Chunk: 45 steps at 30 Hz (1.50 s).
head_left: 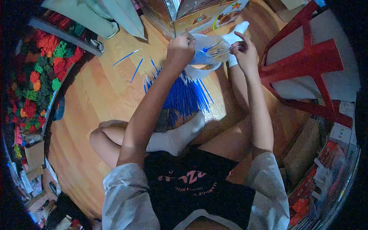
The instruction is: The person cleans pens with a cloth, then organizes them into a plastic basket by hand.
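A clear plastic bag point(209, 55) with thin blue and yellowish sticks showing through it is stretched between my hands. My left hand point(181, 50) is closed in a fist on the bag's left side. On its right edge, my right hand point(245, 53) pinches with thumb and fingers, the forefinger raised. Just below the bag is a white round rim point(203, 72), partly covered by it. A dense pile of thin blue sticks point(184, 96) with pale tips lies on the floor beneath my left forearm, and the forearm hides part of it.
Several loose blue sticks point(137, 71) lie left of the pile. A printed cardboard box point(209, 19) stands beyond my hands. To the right is a red plastic stool point(306, 67). Red, green and orange fuzzy bundles point(38, 76) fill the left side. My legs are folded around the pile.
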Each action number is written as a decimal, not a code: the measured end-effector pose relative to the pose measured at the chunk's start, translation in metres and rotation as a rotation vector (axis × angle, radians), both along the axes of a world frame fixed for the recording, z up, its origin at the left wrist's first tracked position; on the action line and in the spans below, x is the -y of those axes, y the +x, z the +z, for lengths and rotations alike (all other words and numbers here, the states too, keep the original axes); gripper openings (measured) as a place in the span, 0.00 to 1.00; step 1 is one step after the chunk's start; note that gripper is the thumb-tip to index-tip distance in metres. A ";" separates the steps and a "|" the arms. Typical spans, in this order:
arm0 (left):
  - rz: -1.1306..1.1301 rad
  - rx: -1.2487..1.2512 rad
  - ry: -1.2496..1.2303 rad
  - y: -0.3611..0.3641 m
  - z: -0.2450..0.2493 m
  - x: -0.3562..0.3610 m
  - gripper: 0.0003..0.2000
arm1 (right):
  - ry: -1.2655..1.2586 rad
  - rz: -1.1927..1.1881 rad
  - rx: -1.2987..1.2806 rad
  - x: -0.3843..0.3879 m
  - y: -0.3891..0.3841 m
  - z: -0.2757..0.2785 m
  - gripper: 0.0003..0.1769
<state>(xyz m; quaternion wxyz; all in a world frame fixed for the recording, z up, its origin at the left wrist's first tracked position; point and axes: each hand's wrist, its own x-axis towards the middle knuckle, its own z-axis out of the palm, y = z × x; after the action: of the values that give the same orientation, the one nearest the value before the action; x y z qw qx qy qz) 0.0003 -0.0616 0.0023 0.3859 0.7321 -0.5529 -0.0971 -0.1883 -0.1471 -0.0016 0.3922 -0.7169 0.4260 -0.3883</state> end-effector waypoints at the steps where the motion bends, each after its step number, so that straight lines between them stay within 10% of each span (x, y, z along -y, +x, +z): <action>1: 0.001 0.001 -0.001 0.001 -0.002 0.000 0.09 | -0.069 -0.027 -0.102 -0.006 0.001 0.006 0.22; 7: -0.007 0.050 -0.068 0.001 -0.018 -0.008 0.09 | -0.384 0.117 -0.173 -0.019 0.023 0.026 0.09; 15: -0.046 -0.038 -0.064 0.004 -0.024 -0.007 0.07 | -0.224 0.830 -1.036 0.011 0.083 -0.014 0.12; 19: -0.049 -0.032 -0.073 0.000 -0.032 -0.006 0.07 | -0.127 0.566 -1.071 0.011 0.101 -0.041 0.13; 21: -0.052 -0.032 -0.034 -0.002 -0.038 -0.004 0.06 | -0.195 0.804 -1.508 0.011 0.102 -0.037 0.14; 29: 0.020 0.062 0.072 0.000 -0.021 -0.005 0.08 | -0.236 0.934 -1.116 0.015 0.086 0.010 0.15; 31: 0.044 0.070 0.111 0.005 -0.023 -0.003 0.08 | -0.191 0.753 -0.603 0.018 0.057 0.048 0.17; 35: 0.069 0.012 0.054 0.010 -0.030 0.002 0.08 | -0.172 0.253 -0.974 0.007 0.005 0.048 0.22; 45: 0.031 -0.064 0.063 0.013 -0.027 -0.002 0.07 | 0.450 0.086 -0.291 0.003 0.009 0.013 0.13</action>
<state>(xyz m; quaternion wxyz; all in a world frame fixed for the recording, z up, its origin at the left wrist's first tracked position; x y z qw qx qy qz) 0.0128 -0.0601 -0.0248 0.3816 0.7488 -0.5257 -0.1318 -0.1791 -0.1500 0.0109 0.4927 -0.6772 0.5227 -0.1598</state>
